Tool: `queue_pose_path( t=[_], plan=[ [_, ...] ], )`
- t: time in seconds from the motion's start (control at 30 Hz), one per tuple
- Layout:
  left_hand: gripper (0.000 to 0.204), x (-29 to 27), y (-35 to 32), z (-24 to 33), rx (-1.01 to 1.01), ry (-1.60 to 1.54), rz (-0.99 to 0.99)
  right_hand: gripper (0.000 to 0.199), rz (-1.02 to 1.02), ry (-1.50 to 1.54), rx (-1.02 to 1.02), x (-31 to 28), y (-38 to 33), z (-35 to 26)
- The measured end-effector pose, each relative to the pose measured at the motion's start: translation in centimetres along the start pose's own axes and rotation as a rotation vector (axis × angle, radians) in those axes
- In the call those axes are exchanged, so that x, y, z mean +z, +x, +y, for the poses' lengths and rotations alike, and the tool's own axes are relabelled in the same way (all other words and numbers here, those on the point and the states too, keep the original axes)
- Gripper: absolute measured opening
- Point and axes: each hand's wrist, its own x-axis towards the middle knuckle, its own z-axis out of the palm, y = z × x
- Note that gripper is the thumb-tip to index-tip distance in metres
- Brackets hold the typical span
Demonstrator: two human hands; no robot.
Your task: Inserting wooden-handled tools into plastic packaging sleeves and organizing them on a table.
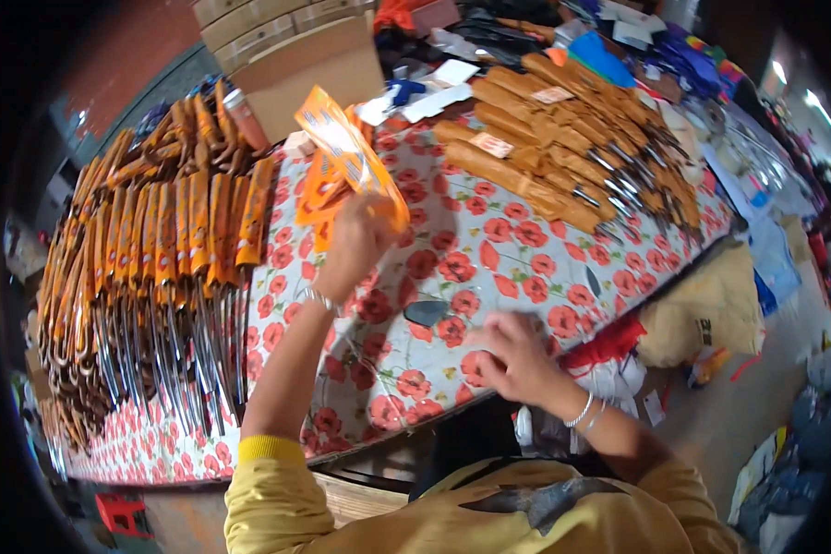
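Observation:
My left hand (355,242) is closed on an orange plastic sleeve (342,138), which rises from the fingers and tilts to the left. More orange sleeves (321,189) lie on the table just beyond that hand. My right hand (515,358) hovers near the table's front edge with its fingers apart and bent, holding nothing. To the left is a thick pile of umbrellas in orange sleeves (194,222), with metal shafts toward me and brown curved handles. Brown folded umbrellas (545,148) with metal tips lie in a heap at the far right.
The table has a red-flowered cloth (517,263). An open cardboard box (309,78) stands at the back, beside an orange-brown bottle (246,118). White papers (439,102) lie near it. A beige sack (702,305) is past the right edge, and a red stool (123,515) at lower left.

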Motion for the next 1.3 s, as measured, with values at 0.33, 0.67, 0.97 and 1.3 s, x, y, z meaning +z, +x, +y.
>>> queue_pose_path(
  t=[0.33, 0.67, 0.97, 1.3],
  plan=[
    [0.019, 0.6, -4.4, 15.5, -0.089, -0.309, -0.379, 0.049, 0.075, -0.603, 0.66, -7.6, 3.3, 15.0],
    [0.04, 2.1, -4.7, 12.3, -0.525, -0.552, -0.289, 0.036, 0.209, -0.193, 0.562, -9.3, -4.0, 10.5],
    [0.04, -4.8, -0.8, 13.9, -0.754, -1.792, 0.671, 0.044, -0.203, 0.257, 0.371, -11.6, -9.2, -1.4],
    [0.031, -8.0, 0.7, 28.2, -0.178, -1.275, 0.388, 0.08, -0.176, 0.557, 0.153, -12.8, -2.4, -7.3]
  ],
)
